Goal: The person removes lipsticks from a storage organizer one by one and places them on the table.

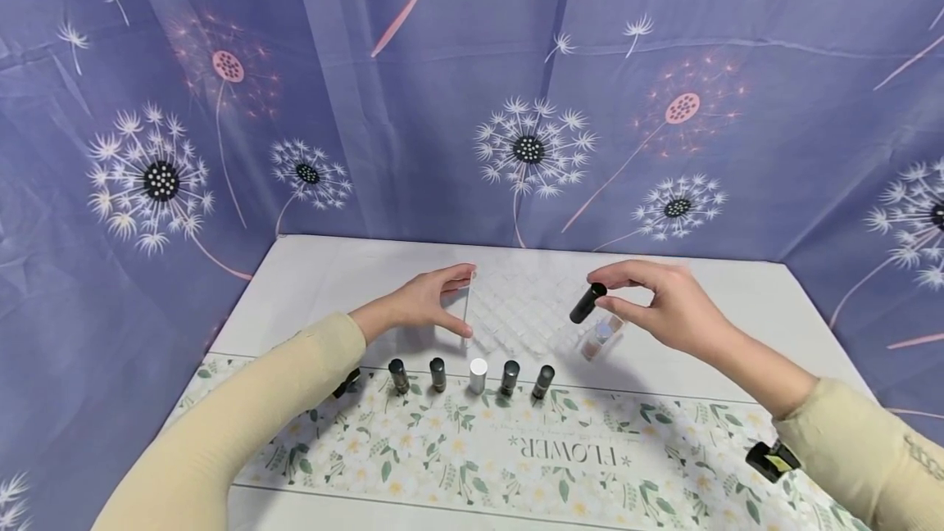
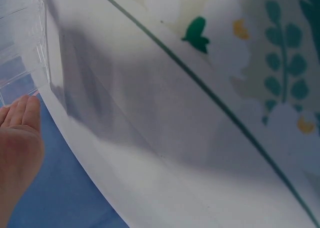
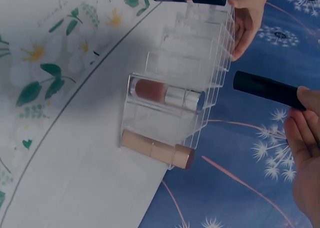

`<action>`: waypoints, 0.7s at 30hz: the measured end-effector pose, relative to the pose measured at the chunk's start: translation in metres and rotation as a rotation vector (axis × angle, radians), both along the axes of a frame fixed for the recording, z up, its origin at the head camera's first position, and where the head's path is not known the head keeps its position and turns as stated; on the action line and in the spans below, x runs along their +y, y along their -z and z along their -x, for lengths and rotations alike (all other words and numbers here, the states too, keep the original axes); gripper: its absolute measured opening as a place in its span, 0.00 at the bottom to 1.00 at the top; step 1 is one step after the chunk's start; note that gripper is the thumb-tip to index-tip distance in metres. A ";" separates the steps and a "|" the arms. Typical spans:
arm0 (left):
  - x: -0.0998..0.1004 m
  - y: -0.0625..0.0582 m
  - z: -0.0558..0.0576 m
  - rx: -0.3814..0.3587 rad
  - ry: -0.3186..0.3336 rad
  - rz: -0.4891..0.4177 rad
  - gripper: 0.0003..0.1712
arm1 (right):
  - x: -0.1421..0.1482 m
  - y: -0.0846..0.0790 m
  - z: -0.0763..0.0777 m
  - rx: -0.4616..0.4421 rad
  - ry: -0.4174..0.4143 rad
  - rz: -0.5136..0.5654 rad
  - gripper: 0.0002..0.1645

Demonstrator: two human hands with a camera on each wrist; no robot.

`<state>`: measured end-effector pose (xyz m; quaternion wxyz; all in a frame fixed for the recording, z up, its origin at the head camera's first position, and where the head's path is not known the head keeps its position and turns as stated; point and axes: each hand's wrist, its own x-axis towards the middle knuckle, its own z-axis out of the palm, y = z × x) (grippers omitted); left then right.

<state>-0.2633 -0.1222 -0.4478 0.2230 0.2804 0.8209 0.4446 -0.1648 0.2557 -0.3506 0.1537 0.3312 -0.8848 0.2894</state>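
My right hand (image 1: 674, 306) holds a black lipstick tube (image 1: 587, 303) between thumb and fingertips, tilted above the right part of a clear lipstick organizer (image 1: 509, 310). In the right wrist view the tube (image 3: 265, 89) is in the air beside the organizer's slots. A lip gloss with a silvery cap (image 3: 167, 95) and a pinkish-beige lipstick (image 3: 157, 149) lie in slots at the right end. My left hand (image 1: 428, 301) holds the organizer's left end, thumb at the near corner and fingers at the far one. The left wrist view shows its fingers (image 2: 31, 112) against the clear wall.
In front of the organizer stands a row of several lipsticks, dark ones (image 1: 438, 375) and one silvery-white tube (image 1: 478, 376). They are on a flowered strip (image 1: 413, 441) of the white table (image 1: 295, 293). A blue dandelion-print curtain (image 1: 413, 105) hangs behind.
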 end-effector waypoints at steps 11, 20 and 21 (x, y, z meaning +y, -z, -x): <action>0.000 0.002 0.002 0.007 0.006 0.008 0.67 | 0.000 0.012 -0.014 -0.006 -0.068 0.033 0.28; 0.000 0.003 0.002 -0.003 -0.004 0.007 0.68 | -0.002 0.026 -0.024 -0.056 -0.075 0.013 0.28; 0.000 0.003 0.002 -0.002 -0.004 0.007 0.68 | -0.002 0.028 -0.026 -0.062 -0.076 0.011 0.28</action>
